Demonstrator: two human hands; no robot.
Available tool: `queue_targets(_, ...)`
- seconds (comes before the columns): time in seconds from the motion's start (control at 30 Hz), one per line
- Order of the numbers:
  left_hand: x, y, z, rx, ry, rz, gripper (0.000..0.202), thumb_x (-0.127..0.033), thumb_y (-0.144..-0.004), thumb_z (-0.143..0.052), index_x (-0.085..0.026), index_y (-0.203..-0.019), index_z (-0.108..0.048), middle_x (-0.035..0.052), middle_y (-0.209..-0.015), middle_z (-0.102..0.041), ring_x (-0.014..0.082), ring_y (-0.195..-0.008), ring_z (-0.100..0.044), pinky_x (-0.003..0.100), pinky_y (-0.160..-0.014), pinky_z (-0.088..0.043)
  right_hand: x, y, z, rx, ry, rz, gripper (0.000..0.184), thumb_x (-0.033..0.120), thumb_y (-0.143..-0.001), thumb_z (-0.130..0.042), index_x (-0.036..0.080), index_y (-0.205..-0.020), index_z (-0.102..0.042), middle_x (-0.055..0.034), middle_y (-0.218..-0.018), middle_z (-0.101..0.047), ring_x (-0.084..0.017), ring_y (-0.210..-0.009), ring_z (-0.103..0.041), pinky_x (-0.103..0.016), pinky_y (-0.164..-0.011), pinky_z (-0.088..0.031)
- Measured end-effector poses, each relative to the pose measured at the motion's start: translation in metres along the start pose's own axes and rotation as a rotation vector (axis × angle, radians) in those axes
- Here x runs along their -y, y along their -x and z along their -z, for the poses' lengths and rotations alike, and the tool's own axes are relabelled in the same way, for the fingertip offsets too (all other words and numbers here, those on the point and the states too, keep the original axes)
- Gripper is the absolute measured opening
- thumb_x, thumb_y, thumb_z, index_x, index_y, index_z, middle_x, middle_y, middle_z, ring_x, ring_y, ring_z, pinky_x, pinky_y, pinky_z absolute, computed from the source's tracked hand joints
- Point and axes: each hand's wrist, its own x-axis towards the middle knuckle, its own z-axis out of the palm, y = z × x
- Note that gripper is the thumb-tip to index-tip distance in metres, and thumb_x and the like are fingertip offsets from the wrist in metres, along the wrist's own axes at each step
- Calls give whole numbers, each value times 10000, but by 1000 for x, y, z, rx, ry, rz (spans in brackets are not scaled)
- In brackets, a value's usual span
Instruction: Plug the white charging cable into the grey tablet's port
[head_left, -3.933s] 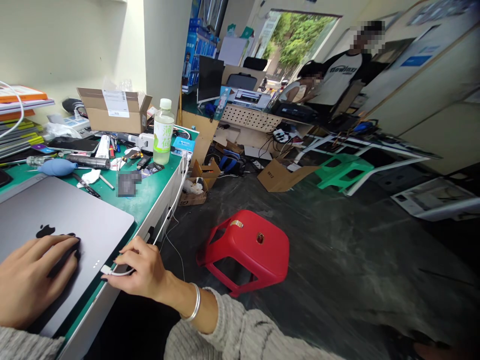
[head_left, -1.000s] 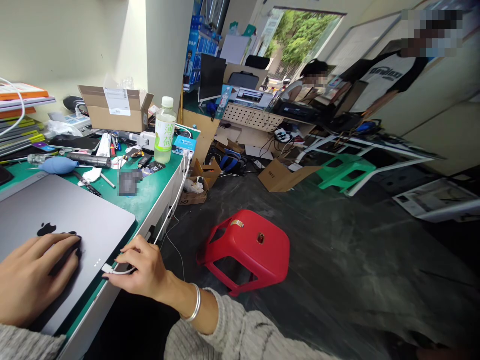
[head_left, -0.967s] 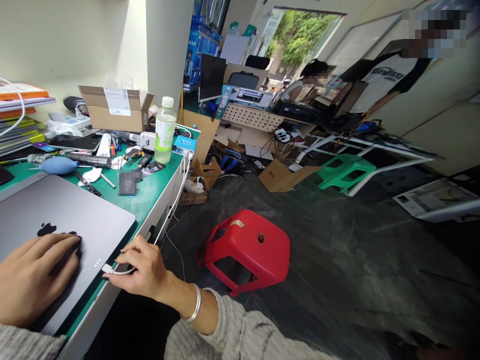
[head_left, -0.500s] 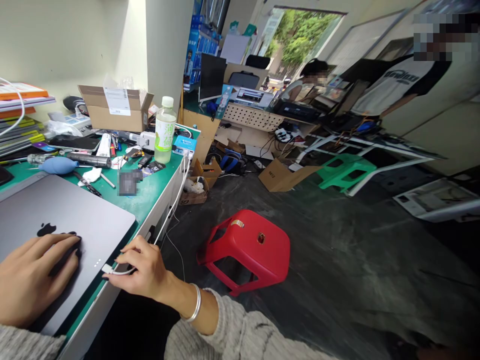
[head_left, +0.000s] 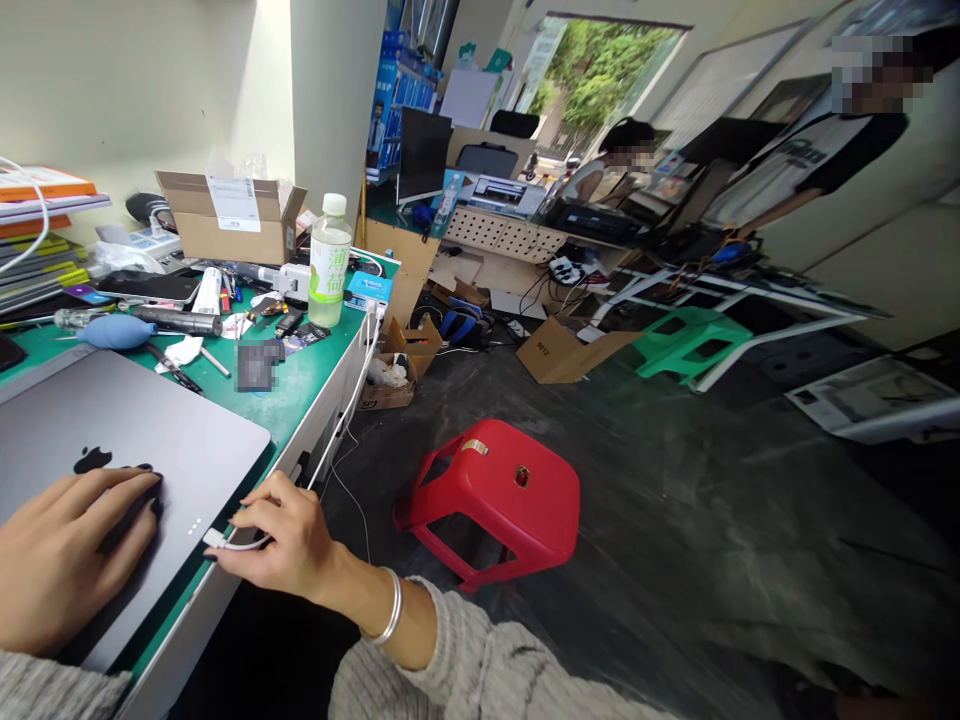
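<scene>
A grey tablet [head_left: 172, 420] with a black apple logo lies back side up on the green-topped desk. My left hand [head_left: 75, 560] rests on it, palm down with fingers stretched out, partly covering the logo. At the tablet's near right edge, my right hand [head_left: 281, 535] has its thumb and fingers closed around a white charging cable [head_left: 244, 545]. The cable's plug meets the tablet's edge beside three small dots; whether it is fully seated I cannot tell. From my hand the cable runs up along the desk edge to a white charger [head_left: 375, 312].
A drink bottle [head_left: 330, 262], a cardboard box [head_left: 229, 215], a blue air blower [head_left: 118, 331] and small tools crowd the desk's back. A red stool [head_left: 517, 490] stands on the floor to the right. Two people are at farther desks, one standing [head_left: 806, 170].
Both my hands, the cable and the tablet look unchanged. In the background, the standing person at right has shifted posture slightly.
</scene>
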Motion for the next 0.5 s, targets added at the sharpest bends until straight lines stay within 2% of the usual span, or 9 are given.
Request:
queue_targets(0.1,0,0,0,16,6,14,353,-387,-875,-448,-181,-1134,-570,95,-1077,-582,255,-884,-565,402,-807,-428,0,-1,0,-65,-27,20,359,526,-709,-688,170,-756,-670,-36,-788,-594,-84,-690,-604,-181,-597,-520)
queue_targets(0.17,1,0,-1,17,12,17,354,-388,-877,-446,-178,-1134,-566,97,-1074,-580,257,-883,-563,404,-808,-426,0,-1,1,-59,-28,13,365,533,-704,-689,172,-753,-669,-36,-785,-597,-85,-688,-606,-180,-588,-520)
queue_targets(0.33,5,0,-4,-43,-21,-55,340,-396,-874,-456,-189,-1122,-560,92,-1055,-582,247,-852,-569,387,-759,-428,1,-2,1,-104,-46,18,354,532,-704,-688,180,-737,-670,-33,-769,-609,-81,-663,-603,-172,-561,-510)
queue_targets(0.5,6,1,-3,-31,-18,-61,328,-386,-877,-455,-197,-1128,-548,90,-1060,-578,243,-856,-565,389,-753,-431,1,-1,1,-55,-34,1,364,536,-701,-690,175,-748,-665,-35,-788,-604,-88,-682,-605,-184,-582,-518)
